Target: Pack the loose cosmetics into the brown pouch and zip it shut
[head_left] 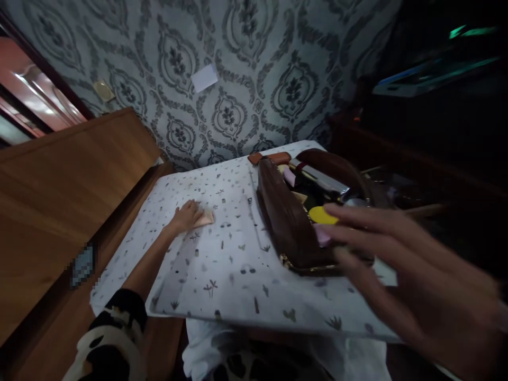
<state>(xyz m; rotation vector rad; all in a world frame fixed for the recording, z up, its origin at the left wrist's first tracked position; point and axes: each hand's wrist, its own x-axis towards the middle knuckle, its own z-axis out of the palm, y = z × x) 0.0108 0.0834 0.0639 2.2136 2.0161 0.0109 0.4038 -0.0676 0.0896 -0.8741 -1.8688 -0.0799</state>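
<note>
My left hand (186, 217) rests on the patterned white tablecloth (246, 286), fingers bent over a small flat beige piece (206, 218). Part of that piece lies hidden under the fingers, and its kind is unclear. On the table's right half stands an unzipped brown handbag (283, 217), its mouth full of small items. Inside show a yellow round item (322, 215), a pink item (322, 235) below it, and a silvery flat item (323, 179). Blurred by motion, my right hand (420, 264) reaches over the bag with fingers stretched and apart, fingertips beside the yellow item.
An orange-brown case (270, 157) lies behind the bag. Along the left runs a wooden panel (71, 190). Patterned wallpaper with a white card (205, 78) is at the back. The right side is dark, with a greenish-lit object (436, 74) high up.
</note>
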